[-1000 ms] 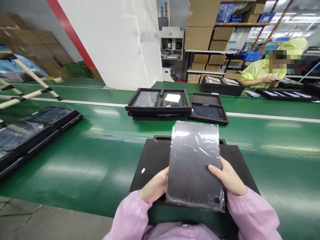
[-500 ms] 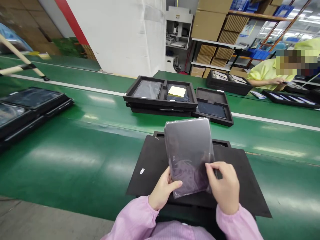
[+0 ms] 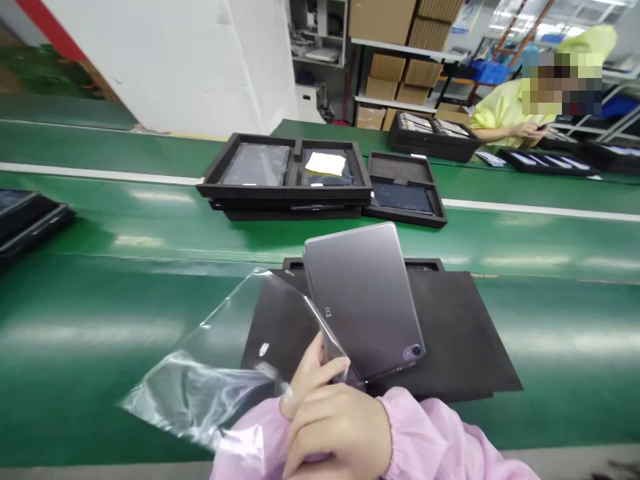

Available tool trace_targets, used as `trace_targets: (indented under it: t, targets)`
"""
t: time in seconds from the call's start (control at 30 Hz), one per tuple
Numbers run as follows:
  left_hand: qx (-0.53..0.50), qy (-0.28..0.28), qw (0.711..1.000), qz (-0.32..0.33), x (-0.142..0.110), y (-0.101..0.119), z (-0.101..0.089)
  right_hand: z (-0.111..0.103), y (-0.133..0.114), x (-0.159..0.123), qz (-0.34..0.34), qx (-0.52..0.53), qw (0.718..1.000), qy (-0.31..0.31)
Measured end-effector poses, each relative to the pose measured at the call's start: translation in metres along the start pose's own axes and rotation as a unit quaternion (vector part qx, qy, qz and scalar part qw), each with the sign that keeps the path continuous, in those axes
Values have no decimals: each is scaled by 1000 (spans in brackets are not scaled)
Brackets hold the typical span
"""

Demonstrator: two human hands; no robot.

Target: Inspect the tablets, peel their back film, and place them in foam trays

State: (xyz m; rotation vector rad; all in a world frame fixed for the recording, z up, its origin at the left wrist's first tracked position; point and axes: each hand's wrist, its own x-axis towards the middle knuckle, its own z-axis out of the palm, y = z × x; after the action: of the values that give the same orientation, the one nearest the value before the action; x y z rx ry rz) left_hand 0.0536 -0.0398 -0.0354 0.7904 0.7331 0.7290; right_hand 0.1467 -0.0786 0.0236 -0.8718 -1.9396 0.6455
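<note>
A grey tablet [image 3: 365,307], back side up with its camera lens at the near right corner, is tilted above a flat black foam sheet [image 3: 465,333] on the green belt. A clear plastic bag [image 3: 220,373] hangs off its near end, drawn out to the left and empty. My right hand [image 3: 340,427] reaches across in a pink sleeve, fingers curled shut at the bag's mouth. My left hand [image 3: 317,363] lies mostly hidden beneath it. Its thumb and a finger pinch the tablet's near edge.
Stacked black foam trays [image 3: 285,193] with tablets and a yellow note sit across the belt, a single tray [image 3: 405,193] to their right. More trays [image 3: 25,213] lie at far left. A person in yellow [image 3: 505,110] works at the far belt. Carton shelves [image 3: 400,67] stand behind.
The tablet has come out of the bag, which has been drawn off to the left. My right hand has crossed over to the left, and the view has tilted down and right.
</note>
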Motion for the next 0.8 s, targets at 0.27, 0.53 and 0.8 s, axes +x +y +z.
trace_targets:
  t: [0.27,0.53,0.8]
  targets:
    - [-11,66,996,-63,-4,7,6,-68,1,-36,148,131,936,292]
    - [-22,100,993,-65,-3,11,8,-97,30,-79,380,57,831,401]
    - [40,136,990,-4,-10,-2,19,-68,22,-91,441,192,803,352]
